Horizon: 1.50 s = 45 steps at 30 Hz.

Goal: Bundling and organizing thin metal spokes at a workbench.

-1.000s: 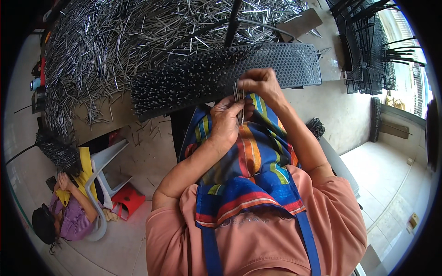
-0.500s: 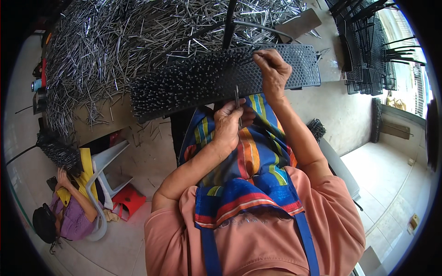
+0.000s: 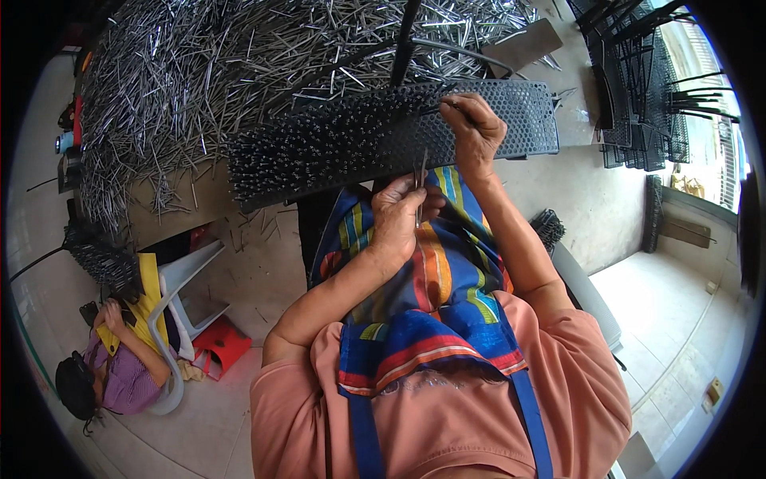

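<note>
In front of me lies a long dark plate [image 3: 523, 116] pierced with rows of small holes. Thin dark metal pins [image 3: 295, 152] stand densely over its left part, while bare holes show at its right end. My left hand [image 3: 395, 211] is closed below the plate's near edge, gripping a few thin metal pins [image 3: 420, 188] that point up past the thumb. Over the plate, right of the standing pins, my right hand [image 3: 477, 136] is closed in a pinch. Whatever sits between its fingertips is too small and dark to make out.
A large heap of loose metal pins [image 3: 191, 80] covers the table beyond the plate. A flat grey-brown piece [image 3: 523, 46] lies at its right. Black mesh racks [image 3: 638, 88] stand far right. Lower left, another person [image 3: 132, 367] sits by a grey chair [image 3: 163, 319] and a red bag [image 3: 226, 349].
My right fingertips have drawn slightly lower on the plate. The pins in my left hand have tilted a little to the right. The other person's hands have shifted.
</note>
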Available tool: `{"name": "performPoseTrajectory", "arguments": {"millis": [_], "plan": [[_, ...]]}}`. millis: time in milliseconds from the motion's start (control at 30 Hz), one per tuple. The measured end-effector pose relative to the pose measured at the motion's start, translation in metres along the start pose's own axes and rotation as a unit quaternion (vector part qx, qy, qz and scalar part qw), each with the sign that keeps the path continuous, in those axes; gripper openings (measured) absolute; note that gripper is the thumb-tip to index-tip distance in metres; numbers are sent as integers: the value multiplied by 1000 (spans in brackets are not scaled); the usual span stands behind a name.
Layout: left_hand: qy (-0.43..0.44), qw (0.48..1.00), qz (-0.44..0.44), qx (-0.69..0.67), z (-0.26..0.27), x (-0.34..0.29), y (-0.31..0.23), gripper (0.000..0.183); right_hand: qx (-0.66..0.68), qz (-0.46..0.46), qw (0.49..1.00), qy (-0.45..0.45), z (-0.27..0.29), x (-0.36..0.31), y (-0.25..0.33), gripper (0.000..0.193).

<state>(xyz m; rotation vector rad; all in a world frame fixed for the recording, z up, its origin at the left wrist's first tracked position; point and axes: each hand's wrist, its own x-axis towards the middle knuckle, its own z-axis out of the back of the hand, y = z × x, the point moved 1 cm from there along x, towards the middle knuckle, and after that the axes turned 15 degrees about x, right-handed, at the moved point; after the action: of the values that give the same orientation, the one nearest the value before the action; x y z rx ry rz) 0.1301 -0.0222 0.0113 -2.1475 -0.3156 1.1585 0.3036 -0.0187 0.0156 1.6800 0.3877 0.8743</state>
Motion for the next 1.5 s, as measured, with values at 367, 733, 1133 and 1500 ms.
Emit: {"name": "performPoseTrajectory", "arguments": {"millis": [367, 733, 1133, 1500], "plan": [[-6, 1000, 5, -25, 1, 2, -4, 14, -33, -9, 999, 39, -15, 7, 9, 11], [6, 1000, -8, -17, -3, 0, -4, 14, -124, -29, 992, 14, -15, -2, -2, 17], [16, 998, -31, -59, 0, 0, -7, 15, -208, -6, 976, 66, -6, 6, -7, 16], [15, 997, -38, -62, 2, 1, -6, 13, -349, 96, 914, 185, -14, 6, 6, 32]]}}
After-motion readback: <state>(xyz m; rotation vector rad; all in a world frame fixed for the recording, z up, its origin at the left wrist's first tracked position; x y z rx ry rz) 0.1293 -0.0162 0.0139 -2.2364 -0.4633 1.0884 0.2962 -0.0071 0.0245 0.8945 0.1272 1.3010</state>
